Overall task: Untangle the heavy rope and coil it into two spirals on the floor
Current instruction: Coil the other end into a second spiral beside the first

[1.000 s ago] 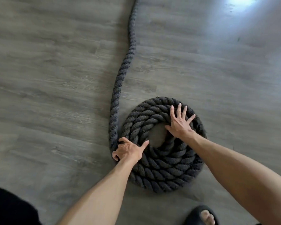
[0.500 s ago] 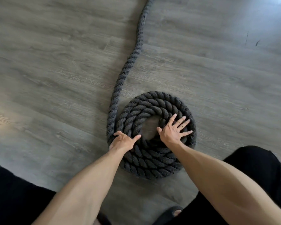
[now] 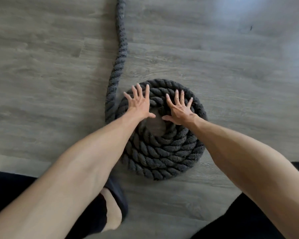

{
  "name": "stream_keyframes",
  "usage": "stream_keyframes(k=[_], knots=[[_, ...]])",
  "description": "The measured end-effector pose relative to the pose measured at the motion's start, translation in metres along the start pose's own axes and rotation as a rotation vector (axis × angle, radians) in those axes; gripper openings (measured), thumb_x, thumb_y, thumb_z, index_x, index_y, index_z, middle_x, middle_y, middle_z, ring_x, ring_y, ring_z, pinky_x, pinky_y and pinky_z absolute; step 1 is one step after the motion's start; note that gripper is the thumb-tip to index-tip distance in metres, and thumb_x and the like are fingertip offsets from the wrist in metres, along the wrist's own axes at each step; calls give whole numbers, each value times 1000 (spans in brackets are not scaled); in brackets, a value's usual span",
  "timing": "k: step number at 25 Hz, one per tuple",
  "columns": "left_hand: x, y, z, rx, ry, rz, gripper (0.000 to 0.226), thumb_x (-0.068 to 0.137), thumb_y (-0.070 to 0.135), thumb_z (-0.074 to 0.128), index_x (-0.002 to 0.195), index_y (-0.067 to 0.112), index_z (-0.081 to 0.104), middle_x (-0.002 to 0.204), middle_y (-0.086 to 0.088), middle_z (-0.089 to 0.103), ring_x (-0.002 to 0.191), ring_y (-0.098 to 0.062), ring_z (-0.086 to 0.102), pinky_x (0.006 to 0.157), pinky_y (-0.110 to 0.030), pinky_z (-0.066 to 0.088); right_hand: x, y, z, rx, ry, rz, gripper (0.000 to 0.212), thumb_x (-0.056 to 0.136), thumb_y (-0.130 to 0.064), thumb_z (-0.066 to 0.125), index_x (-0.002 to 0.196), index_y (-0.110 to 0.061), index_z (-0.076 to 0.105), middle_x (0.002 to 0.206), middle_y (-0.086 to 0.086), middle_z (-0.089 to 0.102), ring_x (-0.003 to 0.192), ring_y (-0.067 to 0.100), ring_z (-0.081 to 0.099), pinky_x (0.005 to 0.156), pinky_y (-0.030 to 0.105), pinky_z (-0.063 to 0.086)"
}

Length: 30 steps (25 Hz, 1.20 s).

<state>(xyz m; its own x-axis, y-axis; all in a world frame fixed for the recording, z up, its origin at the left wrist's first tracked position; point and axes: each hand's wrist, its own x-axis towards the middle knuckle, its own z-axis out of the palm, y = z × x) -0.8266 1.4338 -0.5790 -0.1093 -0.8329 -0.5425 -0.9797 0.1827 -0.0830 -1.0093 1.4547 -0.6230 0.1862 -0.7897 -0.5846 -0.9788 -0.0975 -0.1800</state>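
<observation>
Item: rope (image 3: 162, 153), dark, wound in one flat spiral on the floor (image 3: 231, 69); loose tail left the coil at 9 o'clock, running toward 12. I logged left grip (image 3: 139, 105) and right grip (image 3: 179, 110) spread flat, fingers straight, pressing turns at 11 and 1 o'clock.

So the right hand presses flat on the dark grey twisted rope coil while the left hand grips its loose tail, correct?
No: the head view shows the left hand also flat on the dark grey twisted rope coil; the loose tail lies ungripped.
</observation>
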Motion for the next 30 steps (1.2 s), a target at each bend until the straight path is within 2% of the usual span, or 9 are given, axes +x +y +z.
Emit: stream_keyframes(k=[2, 5, 6, 8, 12, 15, 20, 27, 30], knots=[[32, -8, -10, 29, -44, 106, 144, 64, 71, 75, 154, 9, -20, 160, -28, -14, 148, -47, -6, 111, -74, 11, -5, -7, 7, 46, 102, 52, 104, 89, -66, 55, 162, -26, -7, 167, 17, -19, 152, 41, -22, 112, 79, -4], [53, -16, -15, 111, -50, 207, 147, 62, 66, 80, 155, 5, -17, 161, -26, 0, 147, -46, 8, 112, -65, 25, -47, -51, 54, 275, 317, 549, 100, 91, -66, 45, 162, -12, -1, 167, 22, -10, 154, 41, -12, 112, 77, -9], [58, -18, -20, 142, -41, 222, 148, 60, 67, 81, 155, 4, -14, 160, -24, 6, 145, -45, 15, 110, -62, 31, -58, -71, 66, 374, 313, 712, 103, 92, -65, 47, 161, -6, 0, 167, 24, -10, 154, 42, -11, 113, 78, -4], [62, -19, -26, 181, -43, 247, 151, 57, 70, 80, 154, 1, -11, 156, -22, 15, 140, -42, 24, 106, -58, 37, -72, -91, 78, 483, 199, 844, 105, 93, -60, 53, 160, 0, -2, 166, 24, -14, 154, 41, -13, 116, 74, 3], [63, -31, -36, 244, -94, 188, 145, 60, 72, 77, 153, -5, -5, 154, -21, 17, 136, -41, 29, 109, -58, 31, -55, -78, 46, 459, 68, 752, 102, 96, -51, 56, 159, 0, -7, 164, 21, -24, 152, 43, -19, 117, 73, 5], [82, -72, -42, 230, -76, 71, 140, 63, 78, 68, 152, -6, 2, 152, -21, 21, 132, -41, 31, 109, -58, 28, -10, -73, 7, 277, 45, 619, 100, 97, -48, 57, 160, -1, -6, 164, 21, -24, 152, 43, -20, 118, 70, 5], [116, -119, -57, 261, -114, -77, 135, 66, 95, 37, 153, -5, 11, 158, -21, 19, 124, -36, 36, 96, -49, 33, 88, -50, -67, 156, 21, 359, 101, 95, -43, 62, 161, -6, -6, 166, 16, -24, 152, 41, -22, 121, 67, 2], [145, -123, -60, -65, -113, -387, 135, 64, 97, 32, 151, -4, 15, 148, -18, 31, 114, -34, 40, 92, -48, 35, 197, -24, -147, -72, 7, 36, 106, 91, -35, 71, 162, -12, -4, 167, 8, -23, 153, 34, -22, 122, 64, -1], [158, -120, -56, -270, -19, -489, 133, 61, 99, 36, 145, -3, 23, 141, -20, 36, 117, -37, 41, 93, -51, 35, 237, -14, -178, -129, 25, -85, 106, 90, -32, 73, 162, -14, -3, 168, 5, -23, 154, 31, -22, 123, 62, -3]])
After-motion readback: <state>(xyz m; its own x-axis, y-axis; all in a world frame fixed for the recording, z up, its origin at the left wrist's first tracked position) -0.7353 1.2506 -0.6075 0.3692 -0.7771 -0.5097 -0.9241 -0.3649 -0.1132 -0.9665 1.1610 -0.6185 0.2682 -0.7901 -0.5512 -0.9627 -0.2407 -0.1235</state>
